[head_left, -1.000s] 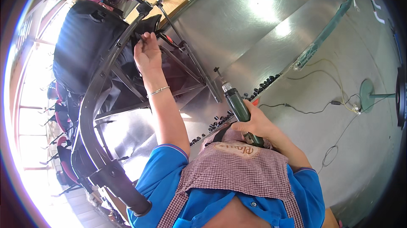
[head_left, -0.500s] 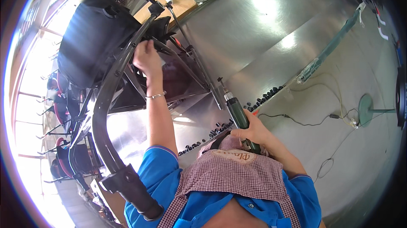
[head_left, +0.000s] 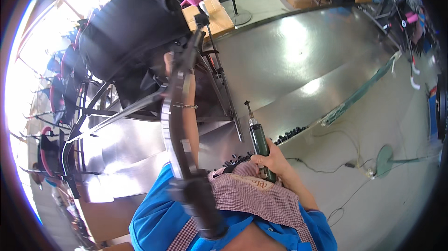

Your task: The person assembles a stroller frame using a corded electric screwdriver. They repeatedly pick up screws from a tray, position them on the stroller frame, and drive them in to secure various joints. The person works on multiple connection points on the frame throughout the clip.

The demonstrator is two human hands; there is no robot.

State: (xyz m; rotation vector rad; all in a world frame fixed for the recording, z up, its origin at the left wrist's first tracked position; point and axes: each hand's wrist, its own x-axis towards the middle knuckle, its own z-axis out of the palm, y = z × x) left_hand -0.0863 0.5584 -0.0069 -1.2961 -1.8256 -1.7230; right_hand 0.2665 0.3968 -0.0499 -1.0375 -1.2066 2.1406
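Note:
My right hand [head_left: 276,161] grips a green power screwdriver [head_left: 259,140], its bit pointing away from me. In front of me on the left stands a stroller with a black fabric seat [head_left: 133,29] and a dark metal frame. A curved frame tube [head_left: 178,111] with a black end fitting [head_left: 198,204] runs back over my left arm toward my chest, smeared by motion. My left hand [head_left: 168,63] reaches in beside the seat fabric. The tube and blur hide most of its fingers, so I cannot make out what it touches.
A shiny metal table [head_left: 261,69] carries the stroller, with several small black parts [head_left: 291,134] along its near edge. A cardboard box [head_left: 215,17] lies behind. A cable [head_left: 317,169] crosses the floor beside a green stand [head_left: 384,160]. More strollers [head_left: 56,97] line the left.
The stroller has turned, its tube swinging right across my left arm. My left hand has gone behind the tube. The screwdriver stays in my right hand; the view has shifted.

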